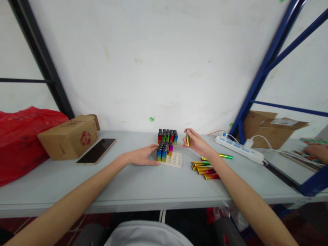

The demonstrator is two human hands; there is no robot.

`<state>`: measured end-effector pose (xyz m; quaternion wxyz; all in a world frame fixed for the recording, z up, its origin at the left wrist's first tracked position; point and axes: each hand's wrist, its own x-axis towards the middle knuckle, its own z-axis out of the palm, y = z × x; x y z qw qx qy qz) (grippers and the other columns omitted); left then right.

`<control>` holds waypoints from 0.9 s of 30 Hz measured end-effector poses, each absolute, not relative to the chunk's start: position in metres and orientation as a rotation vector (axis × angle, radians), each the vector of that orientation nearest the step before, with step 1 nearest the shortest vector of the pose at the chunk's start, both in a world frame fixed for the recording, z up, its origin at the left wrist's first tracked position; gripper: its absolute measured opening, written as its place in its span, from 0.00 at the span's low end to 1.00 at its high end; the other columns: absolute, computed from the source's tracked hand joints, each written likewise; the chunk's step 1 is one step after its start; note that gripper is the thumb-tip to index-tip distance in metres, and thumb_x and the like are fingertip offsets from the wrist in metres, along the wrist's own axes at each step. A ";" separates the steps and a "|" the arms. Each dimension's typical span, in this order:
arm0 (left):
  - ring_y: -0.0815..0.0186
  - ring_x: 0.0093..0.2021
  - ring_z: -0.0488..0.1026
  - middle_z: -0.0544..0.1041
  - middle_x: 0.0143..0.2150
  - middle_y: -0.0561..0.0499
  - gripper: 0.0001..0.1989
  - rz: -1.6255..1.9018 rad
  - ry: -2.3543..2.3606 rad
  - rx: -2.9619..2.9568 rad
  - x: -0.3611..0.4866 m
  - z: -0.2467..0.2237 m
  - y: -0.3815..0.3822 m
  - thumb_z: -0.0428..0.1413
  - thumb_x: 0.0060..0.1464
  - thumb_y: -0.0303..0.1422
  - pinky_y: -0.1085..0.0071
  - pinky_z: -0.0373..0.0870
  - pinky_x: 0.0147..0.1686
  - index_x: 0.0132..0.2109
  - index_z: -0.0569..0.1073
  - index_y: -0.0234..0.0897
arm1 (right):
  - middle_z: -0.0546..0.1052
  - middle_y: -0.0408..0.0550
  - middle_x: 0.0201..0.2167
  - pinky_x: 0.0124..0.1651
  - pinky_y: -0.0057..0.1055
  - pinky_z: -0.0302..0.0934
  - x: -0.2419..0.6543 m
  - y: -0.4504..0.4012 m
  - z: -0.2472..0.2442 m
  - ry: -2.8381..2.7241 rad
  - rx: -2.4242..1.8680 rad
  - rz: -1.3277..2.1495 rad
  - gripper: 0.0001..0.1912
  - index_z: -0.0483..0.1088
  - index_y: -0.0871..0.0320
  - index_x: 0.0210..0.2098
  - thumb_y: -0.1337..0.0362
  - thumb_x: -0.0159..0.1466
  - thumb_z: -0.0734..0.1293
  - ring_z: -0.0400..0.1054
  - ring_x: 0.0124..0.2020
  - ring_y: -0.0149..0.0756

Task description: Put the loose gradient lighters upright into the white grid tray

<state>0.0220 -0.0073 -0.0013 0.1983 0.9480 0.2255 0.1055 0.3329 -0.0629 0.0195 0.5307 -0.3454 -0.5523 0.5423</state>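
A white tray with round holes (176,160) lies on the table, and upright lighters (162,153) with black tops and blue-yellow or pink shiny bodies fill its left part. My left hand (143,155) rests at the tray's left side, thumb along the front corner and fingers behind the lighters, holding it. Right behind stands a block of more upright lighters (167,136). Raised a little to the right of them, my right hand (196,141) pinches one shiny gold-green lighter (188,139) upright. Beneath my right forearm lies a loose pile of gold, red and green lighters (202,168), partly hidden.
To the left are a dark-screened phone (97,151), a cardboard box (69,136) and a red plastic bag (28,136). On the right a white power strip (239,148) with cables lies before a blue frame post (261,75). Beyond it are an open carton (271,131) and another person's hand (316,150).
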 end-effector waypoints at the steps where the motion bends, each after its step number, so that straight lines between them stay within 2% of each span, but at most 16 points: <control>1: 0.48 0.68 0.63 0.64 0.69 0.40 0.42 0.297 0.624 2.652 0.022 -0.002 -0.007 0.59 0.58 0.55 0.59 0.56 0.70 0.70 0.61 0.35 | 0.66 0.34 0.22 0.29 0.28 0.62 0.330 -0.064 0.020 -1.378 -0.855 1.269 0.19 0.67 0.48 0.43 0.43 0.63 0.70 0.56 0.20 0.27; 3: 0.49 0.68 0.63 0.64 0.69 0.40 0.42 0.301 0.613 2.653 0.022 -0.002 -0.006 0.59 0.59 0.55 0.59 0.56 0.70 0.70 0.61 0.35 | 0.58 0.31 0.19 0.22 0.24 0.50 0.323 -0.065 0.018 -1.497 -0.961 1.149 0.20 0.66 0.49 0.44 0.41 0.65 0.67 0.46 0.17 0.25; 4: 0.49 0.68 0.63 0.64 0.69 0.40 0.42 0.299 0.610 2.653 0.022 -0.003 -0.006 0.59 0.59 0.55 0.59 0.56 0.70 0.70 0.61 0.35 | 0.56 0.32 0.19 0.21 0.24 0.46 0.320 -0.064 0.016 -1.552 -1.026 1.048 0.20 0.66 0.50 0.42 0.41 0.65 0.66 0.44 0.18 0.26; 6: 0.49 0.68 0.63 0.64 0.69 0.40 0.41 0.288 0.613 2.655 0.022 -0.004 -0.005 0.59 0.59 0.55 0.59 0.56 0.69 0.70 0.61 0.34 | 0.57 0.34 0.19 0.23 0.26 0.45 0.313 -0.061 0.011 -1.640 -1.138 0.780 0.24 0.66 0.54 0.33 0.39 0.65 0.63 0.48 0.20 0.27; 8: 0.50 0.68 0.63 0.63 0.70 0.39 0.42 0.284 0.621 2.665 0.023 -0.004 -0.005 0.59 0.59 0.55 0.60 0.56 0.69 0.70 0.61 0.34 | 0.56 0.37 0.19 0.26 0.28 0.45 0.307 -0.058 0.006 -1.684 -1.225 0.521 0.29 0.60 0.56 0.23 0.38 0.65 0.61 0.50 0.22 0.28; 10: 0.50 0.68 0.62 0.62 0.70 0.39 0.42 0.280 0.624 2.678 0.023 -0.004 -0.006 0.59 0.59 0.55 0.60 0.56 0.69 0.70 0.60 0.34 | 0.53 0.38 0.18 0.27 0.30 0.43 0.301 -0.056 0.001 -1.686 -1.297 0.386 0.31 0.54 0.55 0.19 0.38 0.65 0.60 0.48 0.23 0.28; 13: 0.50 0.68 0.62 0.62 0.70 0.40 0.42 0.272 0.618 2.691 0.022 -0.004 -0.006 0.58 0.60 0.55 0.60 0.56 0.69 0.70 0.59 0.35 | 0.51 0.38 0.19 0.28 0.30 0.41 0.296 -0.056 -0.002 -1.669 -1.350 0.309 0.28 0.51 0.54 0.18 0.41 0.64 0.59 0.47 0.23 0.28; 17: 0.51 0.68 0.62 0.62 0.70 0.39 0.41 0.245 0.647 2.699 0.022 -0.003 -0.006 0.58 0.60 0.55 0.60 0.55 0.69 0.70 0.60 0.34 | 0.53 0.39 0.19 0.29 0.30 0.42 0.295 -0.056 -0.001 -1.660 -1.342 0.220 0.24 0.52 0.54 0.19 0.46 0.64 0.58 0.50 0.23 0.29; 24: 0.49 0.69 0.61 0.62 0.70 0.38 0.41 0.236 0.654 2.703 0.023 -0.001 -0.006 0.58 0.59 0.54 0.61 0.55 0.69 0.69 0.61 0.32 | 0.55 0.39 0.19 0.29 0.30 0.44 0.295 -0.059 0.002 -1.679 -1.298 0.222 0.30 0.54 0.55 0.20 0.39 0.66 0.58 0.51 0.24 0.30; 27: 0.50 0.69 0.62 0.62 0.70 0.39 0.42 0.237 0.664 2.677 0.022 -0.001 -0.006 0.58 0.59 0.54 0.62 0.55 0.70 0.70 0.60 0.33 | 0.54 0.39 0.19 0.29 0.30 0.43 0.292 -0.060 0.002 -1.691 -1.297 0.221 0.29 0.54 0.55 0.19 0.40 0.66 0.58 0.50 0.24 0.29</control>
